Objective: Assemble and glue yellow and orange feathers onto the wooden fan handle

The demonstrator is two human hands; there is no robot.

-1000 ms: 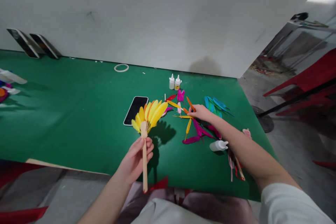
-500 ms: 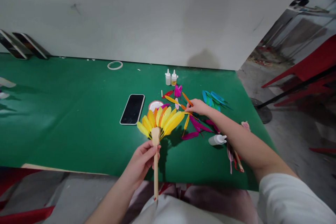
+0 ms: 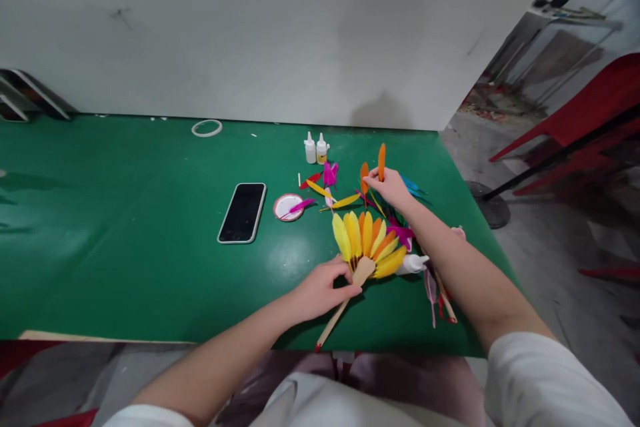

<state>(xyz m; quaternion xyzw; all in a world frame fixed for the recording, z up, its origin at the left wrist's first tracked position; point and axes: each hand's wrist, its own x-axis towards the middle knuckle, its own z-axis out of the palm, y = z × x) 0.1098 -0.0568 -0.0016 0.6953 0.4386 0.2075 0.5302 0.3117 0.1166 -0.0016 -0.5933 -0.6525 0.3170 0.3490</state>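
My left hand (image 3: 325, 288) is closed on the wooden handle of a feather fan (image 3: 367, 239). The fan's yellow and orange feathers spread from the handle's broad head, and its thin end slants down towards the table's front edge. Beyond it my right hand (image 3: 390, 188) pinches an orange feather (image 3: 381, 159) that sticks up from the fingers. A second orange feather (image 3: 365, 177) stands at its fingertips; whether it is gripped I cannot tell. Loose yellow feathers (image 3: 346, 201) and magenta feathers (image 3: 331, 174) lie nearby. Partly hidden by my right arm and hand are blue feathers (image 3: 414, 187).
A phone (image 3: 243, 213) lies left of a small dish (image 3: 289, 207) with a magenta feather across it. Two glue bottles (image 3: 316, 149) stand near the wall; another bottle (image 3: 414, 263) lies beside the fan. A white ring (image 3: 207, 128) rests on the green table (image 3: 140, 233).
My left hand has shifted right and lowered the fan, now tilted, towards the table. My right hand has risen slightly from the feather pile with an orange feather upright. The view has turned slightly.
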